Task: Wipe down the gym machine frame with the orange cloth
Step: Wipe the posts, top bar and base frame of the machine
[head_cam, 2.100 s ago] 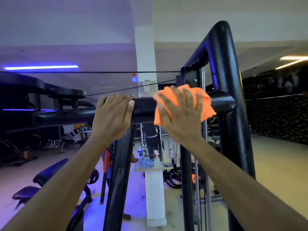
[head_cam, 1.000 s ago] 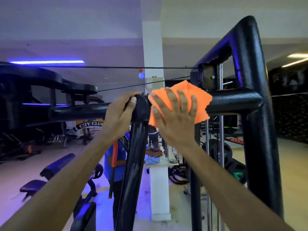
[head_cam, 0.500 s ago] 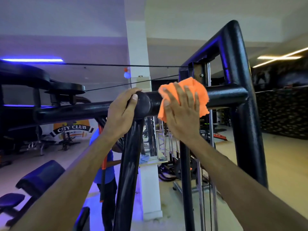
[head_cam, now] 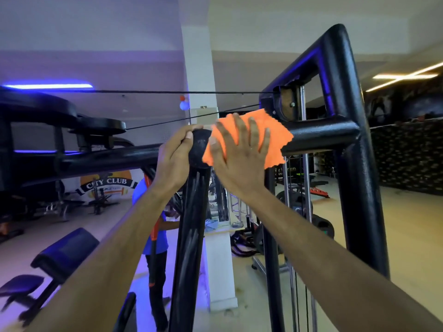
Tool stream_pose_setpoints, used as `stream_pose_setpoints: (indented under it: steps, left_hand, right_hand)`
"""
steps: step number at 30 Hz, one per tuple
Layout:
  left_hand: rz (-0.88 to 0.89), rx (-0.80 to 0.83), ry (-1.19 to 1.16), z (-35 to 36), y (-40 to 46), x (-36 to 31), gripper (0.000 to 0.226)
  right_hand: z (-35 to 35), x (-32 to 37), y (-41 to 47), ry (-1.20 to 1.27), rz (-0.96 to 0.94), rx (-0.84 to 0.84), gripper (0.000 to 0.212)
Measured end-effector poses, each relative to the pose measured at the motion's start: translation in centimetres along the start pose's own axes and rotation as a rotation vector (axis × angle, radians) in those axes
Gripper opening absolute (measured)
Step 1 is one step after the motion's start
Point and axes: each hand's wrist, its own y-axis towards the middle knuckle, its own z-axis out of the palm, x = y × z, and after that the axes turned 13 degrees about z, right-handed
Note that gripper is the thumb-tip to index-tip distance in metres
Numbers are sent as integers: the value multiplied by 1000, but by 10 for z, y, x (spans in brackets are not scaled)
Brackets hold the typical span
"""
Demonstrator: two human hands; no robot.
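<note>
right hand (head_cam: 242,159) flat on the orange cloth (head_cam: 271,133), pressing it to the black frame bar (head_cam: 321,135).

the bar runs level, left to right, out from under both hands to the tall post (head_cam: 354,164) on the far right. the cloth lies spread over the bar's front, its corners sticking out past the straight, splayed fingers toward the right. the left hand (head_cam: 173,156) sits just beside the right one, fingers curled over the top of the bar where it meets the leaning strut (head_cam: 189,236) that drops below the hands. behind the left forearm stands a person in a blue shirt (head_cam: 153,238); a padded bench (head_cam: 64,252) sits below and left of that arm.
</note>
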Motion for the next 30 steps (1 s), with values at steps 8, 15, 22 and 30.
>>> stream_pose_setpoints:
  steps: [8, 15, 22, 30]
  left_hand:
    - [-53, 28, 47, -1, 1, -10, 32]
    - [419, 251, 986, 53, -2, -34, 38]
    - [431, 321, 1073, 112, 3, -36, 49]
    - [435, 276, 1119, 157, 1, -30, 53]
  right_hand:
    - [-14, -54, 20, -68, -4, -3, 61]
    - [-22, -103, 25, -107, -257, -25, 55]
    - [-37, -163, 45, -63, -33, -96, 53]
    - [-57, -232, 74, -91, 19, -110, 52]
